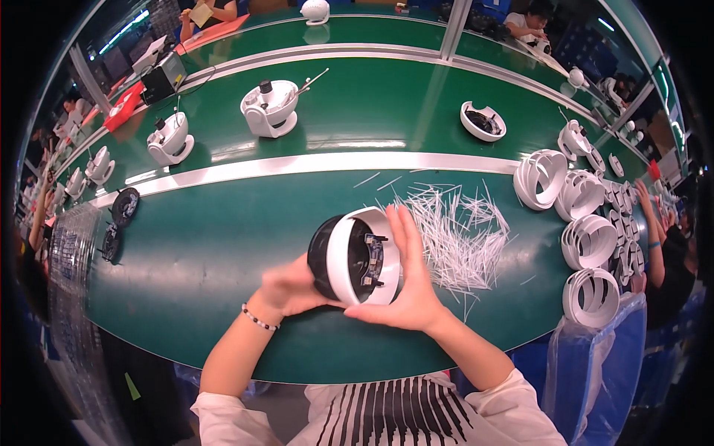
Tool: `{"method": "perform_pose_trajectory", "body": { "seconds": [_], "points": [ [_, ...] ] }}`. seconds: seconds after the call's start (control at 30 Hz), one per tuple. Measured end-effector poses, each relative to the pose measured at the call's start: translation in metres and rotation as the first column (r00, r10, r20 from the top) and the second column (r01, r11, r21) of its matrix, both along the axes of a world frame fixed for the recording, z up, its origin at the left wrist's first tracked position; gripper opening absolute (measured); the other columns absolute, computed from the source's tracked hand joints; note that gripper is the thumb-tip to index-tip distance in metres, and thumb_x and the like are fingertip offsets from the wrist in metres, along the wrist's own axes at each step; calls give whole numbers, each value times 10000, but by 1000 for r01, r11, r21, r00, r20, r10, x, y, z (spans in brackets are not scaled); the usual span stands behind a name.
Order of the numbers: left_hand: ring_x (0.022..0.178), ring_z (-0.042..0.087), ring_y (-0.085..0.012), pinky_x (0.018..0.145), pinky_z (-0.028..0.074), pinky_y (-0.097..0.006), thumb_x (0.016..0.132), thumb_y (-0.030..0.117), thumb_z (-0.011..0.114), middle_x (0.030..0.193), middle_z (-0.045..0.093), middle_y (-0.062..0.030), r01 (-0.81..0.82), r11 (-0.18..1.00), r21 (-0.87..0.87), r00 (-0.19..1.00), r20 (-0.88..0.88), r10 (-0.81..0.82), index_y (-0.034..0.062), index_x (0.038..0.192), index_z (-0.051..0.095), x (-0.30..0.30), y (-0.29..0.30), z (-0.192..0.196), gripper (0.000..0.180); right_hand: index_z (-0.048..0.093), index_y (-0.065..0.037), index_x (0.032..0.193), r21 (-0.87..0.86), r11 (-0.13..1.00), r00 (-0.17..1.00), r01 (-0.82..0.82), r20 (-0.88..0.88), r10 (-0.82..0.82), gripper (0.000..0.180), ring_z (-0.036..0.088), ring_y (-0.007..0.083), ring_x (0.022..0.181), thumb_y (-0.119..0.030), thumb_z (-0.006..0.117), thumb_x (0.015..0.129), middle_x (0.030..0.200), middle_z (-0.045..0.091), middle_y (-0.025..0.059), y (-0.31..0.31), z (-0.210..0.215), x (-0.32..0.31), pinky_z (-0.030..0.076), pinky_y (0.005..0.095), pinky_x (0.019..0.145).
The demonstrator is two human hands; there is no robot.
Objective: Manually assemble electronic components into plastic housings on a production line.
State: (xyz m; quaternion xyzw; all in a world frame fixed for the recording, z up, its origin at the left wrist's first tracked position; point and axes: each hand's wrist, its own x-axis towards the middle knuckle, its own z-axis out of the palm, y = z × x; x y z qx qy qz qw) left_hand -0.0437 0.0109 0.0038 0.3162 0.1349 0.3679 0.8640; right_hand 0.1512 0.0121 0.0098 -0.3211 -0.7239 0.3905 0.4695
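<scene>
Looking across the scene, we see first the long green table (223, 245), smooth and glossy, divided by a pale metal strip (312, 163) that runs from left to right. Its near edge curves just in front of the person's striped top, and the widest bare stretch lies to the near left.

At the right edge stands a row of white slotted plastic rings (587, 241), packed close together and touching one another. Just left of them a loose heap of thin white strips (457, 230) spreads over the green surface, right beside the hands.

On the far side of the strip sit rounded white housings (269, 108), well apart from each other.

Near the middle, we find the dome-shaped housing (355, 256): a white, smooth shell with a dark rounded cover on its left and a small circuit board visible in its open face. It is held just above the table. The left hand (294, 286) is wrapped around its dark side, and the right hand (409, 286) clasps the white rim with fingers extended upward along it.
</scene>
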Motion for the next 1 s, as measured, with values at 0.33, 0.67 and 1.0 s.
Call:
{"method": "perform_pose_trajectory", "body": {
  "seconds": [0.33,0.67,1.0],
  "points": [
    [1082,460,-276,930,380,-415,873,454,251,1190,458,-146,-347,897,-275,937,-64,343,43,1225,387,34,-3,-4,558,-38,11,1327,49,999,994,-21,110,16,1264,172,373,1267,-321,826,467,1360,100,281,-1,1,0,183,427,1015],
    [1195,348,-239,980,327,-380,749,719,209,1324,298,-115,-273,961,-47,961,19,275,82,1330,186,28,-13,-8,863,168,65,1275,322,944,895,64,400,-198,1119,287,445,1132,-440,774,482,1296,192,299,-7,19,-13,280,495,922],
    [1182,361,-223,984,319,-360,717,396,552,1303,306,-113,-412,906,99,910,4,414,114,1343,138,41,-15,-3,802,164,55,1262,287,944,906,164,335,-259,1127,297,434,1111,-477,766,471,1273,214,291,-10,3,-21,276,486,919]
  ]
}}
